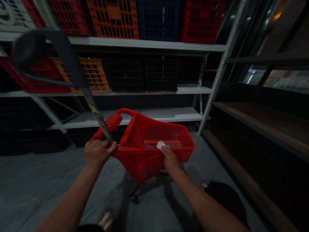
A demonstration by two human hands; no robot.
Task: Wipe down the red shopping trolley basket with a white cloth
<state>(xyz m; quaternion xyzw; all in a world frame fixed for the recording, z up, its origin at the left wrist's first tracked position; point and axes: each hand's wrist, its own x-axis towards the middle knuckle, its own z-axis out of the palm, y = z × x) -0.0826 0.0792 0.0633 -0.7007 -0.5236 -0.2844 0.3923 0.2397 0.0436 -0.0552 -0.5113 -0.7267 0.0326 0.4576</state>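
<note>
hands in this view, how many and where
2: left hand on the red cart by the grey pole's lower end; right hand at its near rim, holding a white wad.

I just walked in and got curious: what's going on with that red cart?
A person has both hands at the red shopping cart. The left hand is at the near end of its handle, by the foot of a grey pole. The right hand holds a white wad, maybe cloth, at the basket's near rim. Shelves with crates stand behind.
</note>
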